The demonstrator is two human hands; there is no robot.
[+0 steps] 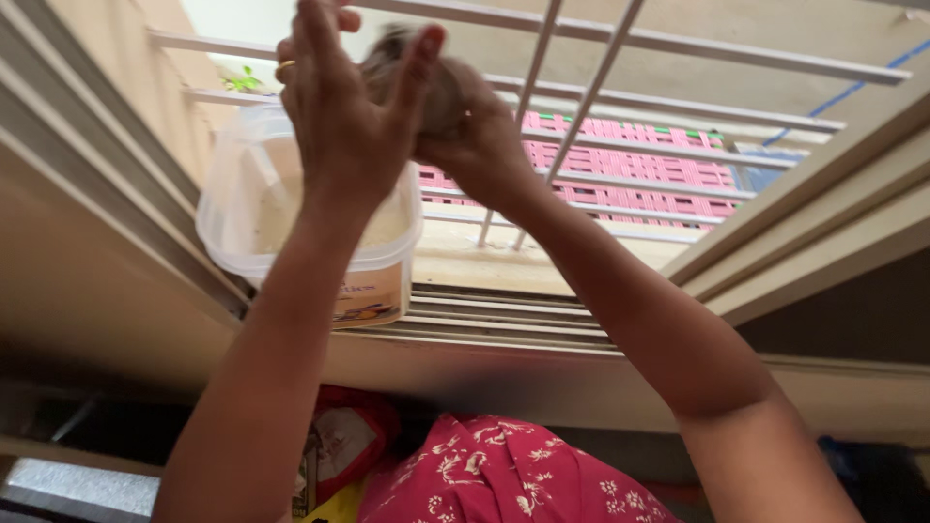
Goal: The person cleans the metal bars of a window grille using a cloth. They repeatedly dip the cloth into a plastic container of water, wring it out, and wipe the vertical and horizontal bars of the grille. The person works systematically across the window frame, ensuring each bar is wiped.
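Two hands are raised together: the left hand (339, 116) and the right hand (475, 136). Between them sits one brownish lump (426, 77), blurred. One gold ring (286, 66) shows on a left finger. One clear plastic tub (242, 213) stands on the one window sill (504, 266). Two white vertical bars (581, 97) cross several white horizontal rails. One small green plant (242, 82) sits far off. One red packet (339, 446) lies below.
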